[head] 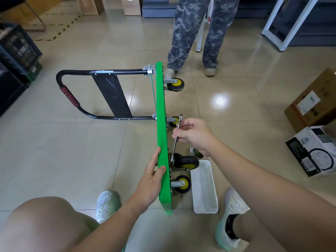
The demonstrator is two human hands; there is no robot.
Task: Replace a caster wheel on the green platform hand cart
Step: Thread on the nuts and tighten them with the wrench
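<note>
We have the green flat-deck hand cart [161, 124] standing on its long edge at centre frame. Its black tubular handle [76, 72] lies out to the left over the tile floor. Our left hand [152, 177] grips the deck's upper edge at lower centre, with the thumb curled over it. Our right hand [193, 135] pinches the silver spanner [175, 147] mid-shaft. The spanner's lower end sits at the mount of the black caster wheel with yellow hub [186, 162]. 3 other mounted casters [175, 84] show on the underside. A white perforated plastic basket [204, 188] sits on the floor just right of the wheels. Camouflage trouser legs [190, 33] stand at top centre.
</note>
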